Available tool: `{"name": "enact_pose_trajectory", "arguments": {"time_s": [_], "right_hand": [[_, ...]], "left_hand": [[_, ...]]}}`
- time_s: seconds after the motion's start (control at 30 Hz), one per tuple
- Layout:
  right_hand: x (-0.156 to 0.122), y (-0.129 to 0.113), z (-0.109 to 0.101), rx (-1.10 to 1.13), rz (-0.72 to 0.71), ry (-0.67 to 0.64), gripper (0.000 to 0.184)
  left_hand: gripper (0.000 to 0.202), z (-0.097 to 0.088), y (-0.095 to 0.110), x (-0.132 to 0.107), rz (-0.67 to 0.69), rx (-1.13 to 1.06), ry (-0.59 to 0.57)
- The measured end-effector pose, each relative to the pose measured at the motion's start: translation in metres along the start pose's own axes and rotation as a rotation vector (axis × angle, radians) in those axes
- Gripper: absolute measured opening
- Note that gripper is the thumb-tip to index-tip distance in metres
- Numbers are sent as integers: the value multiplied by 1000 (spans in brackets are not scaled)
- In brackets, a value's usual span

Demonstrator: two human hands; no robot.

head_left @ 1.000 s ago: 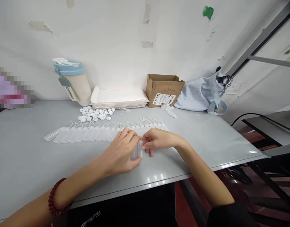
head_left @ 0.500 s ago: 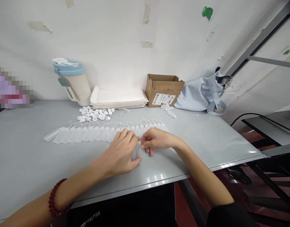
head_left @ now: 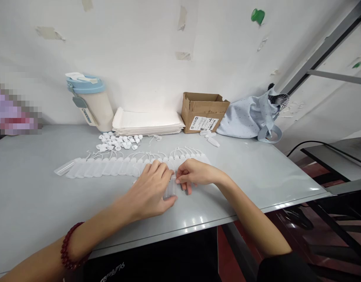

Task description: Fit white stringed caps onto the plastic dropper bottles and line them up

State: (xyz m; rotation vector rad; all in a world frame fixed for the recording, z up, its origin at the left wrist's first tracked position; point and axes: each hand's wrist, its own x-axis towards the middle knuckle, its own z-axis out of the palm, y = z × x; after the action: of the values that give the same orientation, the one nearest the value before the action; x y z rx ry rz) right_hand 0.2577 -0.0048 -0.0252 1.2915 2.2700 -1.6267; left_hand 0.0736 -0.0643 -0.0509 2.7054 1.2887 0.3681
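Note:
My left hand is curled round a small clear plastic tube, holding it just above the grey table. My right hand pinches at the top end of the same tube with thumb and fingertips. Directly behind both hands lies a long row of similar clear tubes with white string loops, side by side. A pile of small white caps sits behind the row.
Against the wall stand a blue-lidded cream jug, a stack of white sheets, an open cardboard box and a light blue cloth bag. Two loose tubes lie by the box. The table edge runs close on the right.
Almost nothing has moved. Both hands stay on the tube, with only slight finger shifts at its top end.

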Motion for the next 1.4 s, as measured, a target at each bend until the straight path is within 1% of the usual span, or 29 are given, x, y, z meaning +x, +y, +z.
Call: {"name": "enact_pose_trajectory", "arguments": {"time_s": [0.17,0.3,0.43,0.53,0.6,0.67,0.7,0.77,0.83,0.87,0.9,0.93,0.97,1.0,1.07,1.1,1.2,1.3,1.4], "right_hand": [[0,0,0,6,2,10,17],[0,1,0,17,-11,20,18],[-1,4,-3,9,-26,25,16],[-5,5,-9,2,-38,20,15],[-10,6,-17,-5,-55,0,15],[-15,9,-27,5,-89,-5,16],[-18,11,-33,19,-106,23,16],[-22,21,-46,57,-131,159,17],[-22,35,-59,67,-142,384,17],[-21,43,-66,28,-124,527,14],[-19,52,-72,-48,-77,698,12],[-16,61,-79,-157,5,872,10],[-13,70,-84,-204,38,960,11],[-9,78,-89,-232,62,1016,14],[-2,92,-95,-278,100,1081,21],[2,97,-97,-294,113,1091,23],[10,107,-97,-324,135,1083,26],[14,111,-94,-331,141,1072,31],[14,108,-92,-323,128,1073,35]], "left_hand": [[35,0,-1,0,0,3,-1],[41,-1,-3,0,-1,-1,1],[44,-4,-6,-1,2,-20,21],[46,-7,-7,0,-14,-93,31],[46,-9,-9,0,-26,-153,44],[43,-11,-11,1,-45,-194,86],[42,-12,-12,1,-60,-205,110],[39,-13,-16,2,-103,-217,145],[38,-15,-20,4,-152,-232,154],[38,-16,-22,6,-177,-237,158],[38,-17,-25,8,-204,-238,167],[38,-19,-29,10,-237,-234,177],[38,-21,-34,12,-273,-222,187],[38,-23,-39,15,-310,-202,194],[36,-27,-54,23,-374,-130,180],[35,-30,-62,28,-377,-75,168],[35,-35,-86,46,-419,61,76],[32,-35,-102,66,-415,70,49],[25,-27,-108,84,-404,25,55]]}}
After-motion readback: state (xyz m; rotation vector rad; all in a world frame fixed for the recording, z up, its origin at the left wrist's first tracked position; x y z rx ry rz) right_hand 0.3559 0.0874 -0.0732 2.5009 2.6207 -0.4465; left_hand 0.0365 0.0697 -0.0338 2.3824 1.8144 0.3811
